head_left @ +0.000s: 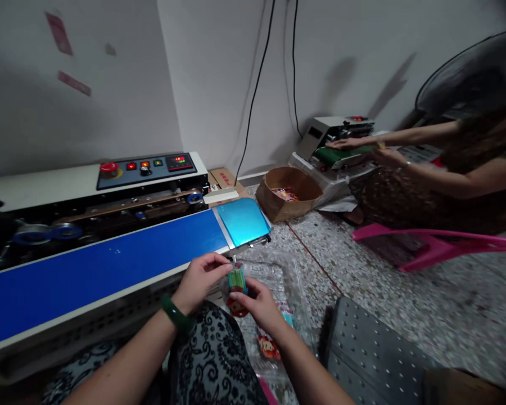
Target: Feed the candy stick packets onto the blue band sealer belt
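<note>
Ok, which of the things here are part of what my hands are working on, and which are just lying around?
In hand:
- small clear packet, pinched by left hand and right hand
- more packets below the hands
- blue conveyor belt of the sealing machine

Lying about:
- cardboard box
- pink plastic stool
- fan
- second machine, under another person's hands

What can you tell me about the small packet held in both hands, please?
The small packet is a clear plastic pouch with a teal-green filling and a red cartoon print at its lower end. It stands roughly upright just off the blue conveyor belt's near end. The left hand pinches its top edge; the right hand supports it from below and the side.
</note>
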Demonstrator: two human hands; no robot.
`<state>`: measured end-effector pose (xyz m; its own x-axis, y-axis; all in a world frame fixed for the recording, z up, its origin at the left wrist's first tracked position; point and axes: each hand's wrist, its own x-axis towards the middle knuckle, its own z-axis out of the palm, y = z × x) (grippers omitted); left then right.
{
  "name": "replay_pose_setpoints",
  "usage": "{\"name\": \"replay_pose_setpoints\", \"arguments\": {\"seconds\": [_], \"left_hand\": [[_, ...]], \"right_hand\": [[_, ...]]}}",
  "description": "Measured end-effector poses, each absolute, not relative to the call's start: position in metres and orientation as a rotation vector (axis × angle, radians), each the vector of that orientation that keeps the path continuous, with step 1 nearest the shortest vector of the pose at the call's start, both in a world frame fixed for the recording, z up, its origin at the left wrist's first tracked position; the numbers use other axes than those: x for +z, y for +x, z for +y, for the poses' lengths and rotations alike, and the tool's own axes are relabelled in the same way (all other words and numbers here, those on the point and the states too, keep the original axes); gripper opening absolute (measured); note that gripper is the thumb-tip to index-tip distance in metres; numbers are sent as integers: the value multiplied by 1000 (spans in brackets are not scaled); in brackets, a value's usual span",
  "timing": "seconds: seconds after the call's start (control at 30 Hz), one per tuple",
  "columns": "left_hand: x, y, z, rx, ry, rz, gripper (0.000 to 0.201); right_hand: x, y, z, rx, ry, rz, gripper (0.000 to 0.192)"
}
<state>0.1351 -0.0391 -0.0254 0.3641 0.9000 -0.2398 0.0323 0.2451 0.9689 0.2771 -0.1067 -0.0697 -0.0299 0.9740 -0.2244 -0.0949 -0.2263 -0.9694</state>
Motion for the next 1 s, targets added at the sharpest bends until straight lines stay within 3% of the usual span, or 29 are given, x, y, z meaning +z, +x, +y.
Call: {"name": "replay_pose_setpoints", "arguments": {"seconds": [0.4, 0.53, 0.63, 0.83, 1.0], "left_hand": [[-4, 101, -27, 1019, 1132, 1146, 16], [-6, 94, -19, 1189, 917, 1198, 27], [-5, 86, -15, 1175, 793, 1184, 38], [-4, 79, -17, 1113, 813, 1148, 33], [-5, 79, -20, 1041, 869, 1140, 29]], "right_hand": [[-36, 242, -80, 1612, -1122, -1070, 19], [-28, 246, -47, 1543, -1233, -934, 22], [-26, 258, -4, 1415, -1336, -767, 24], [-29, 254, 60, 1522, -1417, -794, 10], [-33, 222, 80, 1547, -1442, -885, 8]]}}
